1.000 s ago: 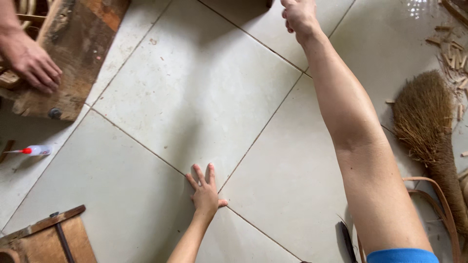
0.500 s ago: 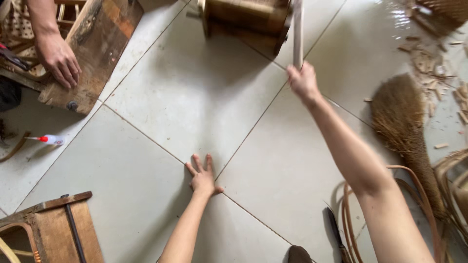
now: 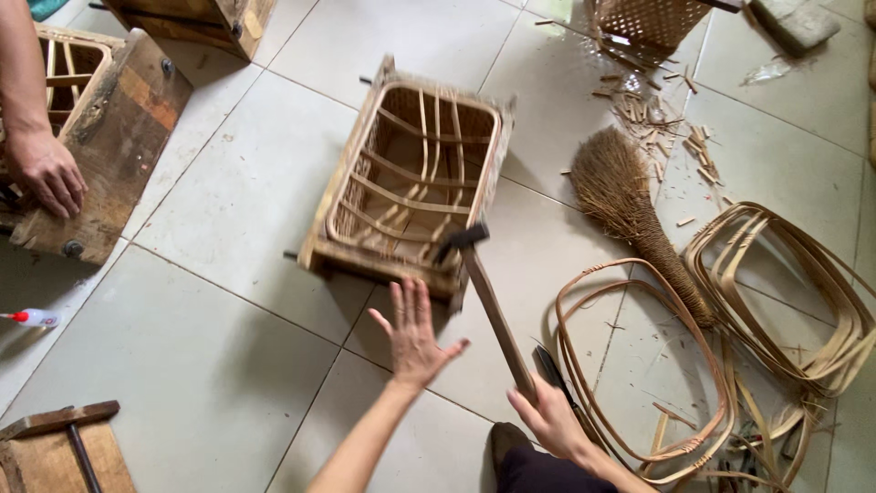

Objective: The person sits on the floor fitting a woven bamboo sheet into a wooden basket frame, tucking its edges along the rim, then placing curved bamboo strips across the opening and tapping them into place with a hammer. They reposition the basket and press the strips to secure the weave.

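- My right hand [image 3: 552, 422] was clenched around the low end of a hammer [image 3: 493, 306] handle, at about 5 o'clock in the view.
- The hammer slanted up toward 11 o'clock, its dark head over the near edge of a wooden frame [image 3: 406, 183] on the floor [image 3: 210, 347]; I judged it was angled that way to strike that edge.
- My left hand [image 3: 415, 333] was released, fingers spread, holding nothing, hovering just beside the frame's near corner, seemingly ready to steady it.
- The frame sat near the centre, at 12 o'clock from my hands, with thin bent strips woven inside it.
- At 9 o'clock another person's hand [image 3: 46, 172] rested on a second wooden block [image 3: 109, 146].
- At 3 o'clock lay a broom [image 3: 630, 210] and loose coils [image 3: 776, 274] of cane, within reach.
- A small glue bottle [image 3: 32, 318] lay at 8 o'clock.
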Demonstrator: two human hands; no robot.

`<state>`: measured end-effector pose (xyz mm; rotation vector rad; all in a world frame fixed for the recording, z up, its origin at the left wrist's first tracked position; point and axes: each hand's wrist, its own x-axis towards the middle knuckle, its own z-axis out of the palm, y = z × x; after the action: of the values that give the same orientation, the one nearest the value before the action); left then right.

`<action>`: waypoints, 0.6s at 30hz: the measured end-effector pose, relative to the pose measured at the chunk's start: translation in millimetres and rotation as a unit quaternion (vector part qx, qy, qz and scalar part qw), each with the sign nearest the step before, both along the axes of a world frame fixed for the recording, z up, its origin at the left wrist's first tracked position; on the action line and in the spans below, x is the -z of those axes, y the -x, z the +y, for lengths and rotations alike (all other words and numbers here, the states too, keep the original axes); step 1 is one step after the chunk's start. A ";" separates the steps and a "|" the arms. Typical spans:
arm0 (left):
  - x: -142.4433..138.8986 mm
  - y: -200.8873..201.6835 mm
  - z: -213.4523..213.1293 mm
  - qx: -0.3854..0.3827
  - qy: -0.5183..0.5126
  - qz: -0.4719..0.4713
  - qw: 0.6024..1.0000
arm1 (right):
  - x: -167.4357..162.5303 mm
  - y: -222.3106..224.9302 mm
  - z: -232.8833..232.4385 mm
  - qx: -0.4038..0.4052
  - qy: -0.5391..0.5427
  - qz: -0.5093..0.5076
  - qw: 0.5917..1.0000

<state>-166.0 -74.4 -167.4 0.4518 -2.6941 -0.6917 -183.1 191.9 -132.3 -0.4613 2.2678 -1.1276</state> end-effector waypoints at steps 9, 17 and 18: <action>4.7 30.2 28.3 0.030 0.110 -0.039 0.993 | -29.6 169.1 -53.1 0.075 -0.013 0.132 0.988; -24.7 16.4 -3.2 0.028 0.092 -0.074 0.993 | -72.5 272.5 -83.8 0.062 -0.182 0.183 0.964; -28.6 8.6 -14.3 0.015 0.093 -0.082 0.992 | -68.0 265.6 -68.2 0.049 -0.182 0.208 0.960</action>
<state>-174.5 -88.8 -138.8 0.4383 -2.8907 -0.4210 -448.8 123.7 -64.4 -0.4712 2.8180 -0.6707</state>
